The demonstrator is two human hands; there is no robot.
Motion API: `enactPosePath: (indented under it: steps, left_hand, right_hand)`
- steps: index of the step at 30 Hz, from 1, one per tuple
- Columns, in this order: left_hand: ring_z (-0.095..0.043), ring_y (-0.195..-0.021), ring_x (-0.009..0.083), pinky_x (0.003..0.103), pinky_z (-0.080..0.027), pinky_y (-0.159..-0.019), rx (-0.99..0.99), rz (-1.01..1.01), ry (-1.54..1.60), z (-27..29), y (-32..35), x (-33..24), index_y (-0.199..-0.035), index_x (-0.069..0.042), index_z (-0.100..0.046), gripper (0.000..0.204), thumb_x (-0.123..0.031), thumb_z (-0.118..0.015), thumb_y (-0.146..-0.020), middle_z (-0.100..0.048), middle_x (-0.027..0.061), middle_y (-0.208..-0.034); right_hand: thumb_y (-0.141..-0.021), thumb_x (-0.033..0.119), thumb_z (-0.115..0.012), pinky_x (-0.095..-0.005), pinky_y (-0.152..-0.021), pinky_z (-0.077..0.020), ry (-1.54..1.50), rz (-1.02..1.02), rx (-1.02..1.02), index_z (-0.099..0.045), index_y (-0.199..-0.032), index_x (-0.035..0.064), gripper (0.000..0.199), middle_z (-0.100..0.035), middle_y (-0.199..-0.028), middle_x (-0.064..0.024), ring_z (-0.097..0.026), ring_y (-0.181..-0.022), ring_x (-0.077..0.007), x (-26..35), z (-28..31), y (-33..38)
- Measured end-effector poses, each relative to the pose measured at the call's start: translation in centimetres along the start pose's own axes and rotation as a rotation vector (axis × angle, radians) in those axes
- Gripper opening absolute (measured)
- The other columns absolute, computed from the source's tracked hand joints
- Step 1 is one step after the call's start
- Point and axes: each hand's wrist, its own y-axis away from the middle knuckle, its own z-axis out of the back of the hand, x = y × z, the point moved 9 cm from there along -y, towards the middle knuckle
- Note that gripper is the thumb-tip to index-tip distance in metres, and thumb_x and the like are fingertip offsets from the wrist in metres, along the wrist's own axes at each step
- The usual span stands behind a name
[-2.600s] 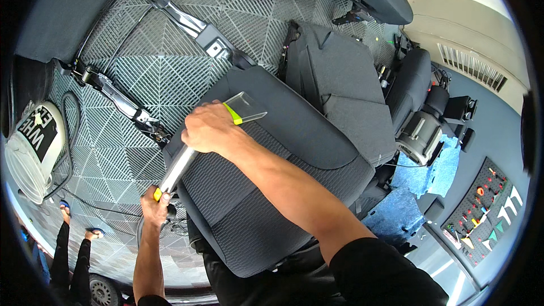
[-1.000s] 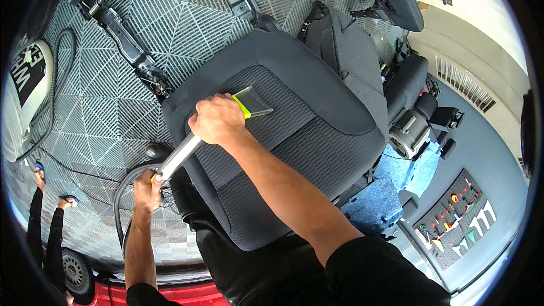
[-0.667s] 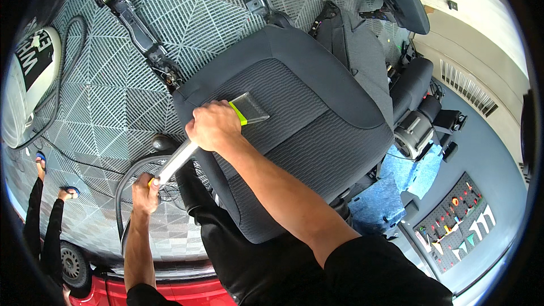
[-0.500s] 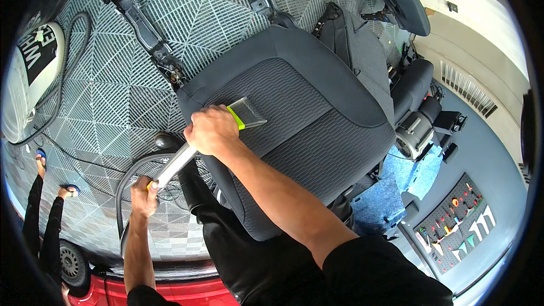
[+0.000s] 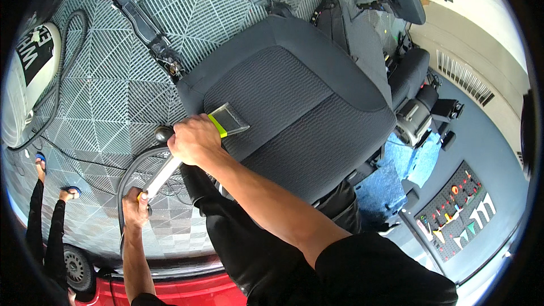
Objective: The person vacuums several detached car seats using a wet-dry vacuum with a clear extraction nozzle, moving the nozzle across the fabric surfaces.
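My right hand (image 5: 195,139) is wrapped round the front of an upholstery vacuum wand (image 5: 162,177), just behind its clear flat nozzle (image 5: 231,120) with a yellow-green strip. That nozzle lies against the ribbed fabric of a black car seat (image 5: 300,119), near its left side. Lower left, my left hand (image 5: 135,208) grips the rear end of the pale tube, with a bit of yellow showing by the thumb. A dark hose (image 5: 122,181) curves beside the left hand; where it joins the wand is hidden.
Metal seat rails (image 5: 139,25) stick out beyond the cushion. A cream-coloured machine (image 5: 39,73) with a grey hose stands far left on the tiled floor. Another person's legs (image 5: 54,221) and a red car (image 5: 181,292) are lower left. Blue sheeting (image 5: 379,192) lies to the right.
Both hands and the wand have moved left and toward me, drawing the nozzle across the cushion to its left side. Both hands keep their hold.
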Motion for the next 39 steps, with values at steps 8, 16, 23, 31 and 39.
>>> enactPosePath:
  steps: [8, 16, 23, 31, 39]
  left_hand:
    - [-0.052, -0.057, 0.0236, 0.040, -0.041, -0.050, 0.014, 0.035, 0.006, 2.5, 2.4, 2.1, -0.077, 0.002, -0.051, 0.080, -0.075, -0.045, -0.095, -0.049, 0.0127, -0.067]
    - [-0.048, -0.056, 0.0221, 0.041, -0.037, -0.051, 0.007, 0.052, -0.005, 5.1, 4.4, 4.1, -0.075, 0.001, -0.049, 0.080, -0.077, -0.045, -0.094, -0.048, 0.0122, -0.067]
    - [-0.049, -0.054, 0.0160, 0.036, -0.037, -0.047, 0.015, 0.131, 0.011, 8.1, 6.6, 2.4, -0.078, 0.002, -0.053, 0.080, -0.076, -0.047, -0.094, -0.049, 0.0082, -0.066]
    - [-0.053, -0.057, 0.0147, 0.031, -0.039, -0.045, -0.137, 0.146, -0.036, 12.9, 9.5, -4.1, -0.079, 0.003, -0.053, 0.082, -0.078, -0.052, -0.091, -0.052, 0.0054, -0.065]
    - [-0.049, -0.055, 0.0050, 0.025, -0.041, -0.045, 0.020, 0.042, 0.332, -2.6, -6.7, -18.7, -0.083, -0.002, -0.055, 0.057, -0.055, -0.077, -0.088, -0.055, -0.0021, -0.068]
  right_hand:
    - [-0.083, 0.030, -0.062, -0.0442, -0.090, -0.0507, -0.035, -0.042, 0.015, -0.074, -0.075, 0.0041, 0.030, -0.073, -0.080, -0.0158, -0.070, -0.087, -0.0306, 2.3, -1.9, 1.2]
    - [-0.082, 0.031, -0.067, -0.0418, -0.087, -0.0499, -0.085, -0.042, 0.047, -0.074, -0.075, 0.0056, 0.027, -0.072, -0.078, -0.0131, -0.068, -0.086, -0.0276, 4.5, -3.3, 2.1]
    - [-0.087, 0.032, -0.066, -0.0442, -0.090, -0.0504, -0.183, -0.051, 0.242, -0.075, -0.086, 0.0040, 0.030, -0.073, -0.084, -0.0152, -0.070, -0.085, -0.0304, 6.7, -4.7, 3.0]
    - [-0.083, 0.028, -0.069, -0.0441, -0.091, -0.0480, -0.199, 0.107, 0.234, -0.073, -0.079, 0.0046, 0.025, -0.072, -0.080, -0.0144, -0.070, -0.081, -0.0310, 10.6, 2.9, 3.7]
    - [-0.072, 0.024, -0.069, -0.0448, -0.080, -0.0566, 0.068, 0.024, 0.020, -0.077, -0.079, 0.0051, 0.022, -0.075, -0.085, -0.0167, -0.074, -0.083, -0.0328, -5.8, 22.4, -1.0]
